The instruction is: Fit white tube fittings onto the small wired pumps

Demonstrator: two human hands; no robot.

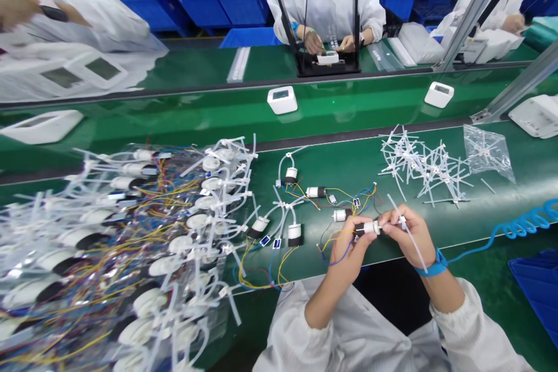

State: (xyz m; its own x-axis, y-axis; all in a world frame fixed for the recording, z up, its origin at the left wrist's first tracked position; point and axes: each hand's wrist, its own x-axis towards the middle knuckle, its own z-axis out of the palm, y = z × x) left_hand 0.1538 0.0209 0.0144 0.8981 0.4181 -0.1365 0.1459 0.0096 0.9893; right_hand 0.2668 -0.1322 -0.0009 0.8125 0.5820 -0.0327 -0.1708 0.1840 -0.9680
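The left hand (352, 238) is closed around a small motor (368, 228), thumb and fingers gripping its body with the white end turned towards the other hand, seemingly so that end stays steady and within reach. Its wires hang loose beside the palm. Just to its right, the right hand (410, 229) has thumb and fingertips pinched together at the motor's tip, with a thin tube (412, 241) caught in its fingers; the tube's arms stick out above and below, probably to leave the tip free for handling. Whether tube and tip are touching is hidden by the fingers. A blue wrist strap (436, 264) circles the right wrist, its coiled cord (529, 220) running off to the right, likely against static.

Just beyond the left hand lies a bare motor (340, 215); left of that hand stands a motor with tubes fitted (294, 235). Farther left is a big heap of motors (181, 247), perhaps grouped apart from the bare ones. Beyond the right hand, a pile of tubes (436, 171) lies within easy reach. Past everything, a white box (282, 100) sits on the green belt (361, 96).
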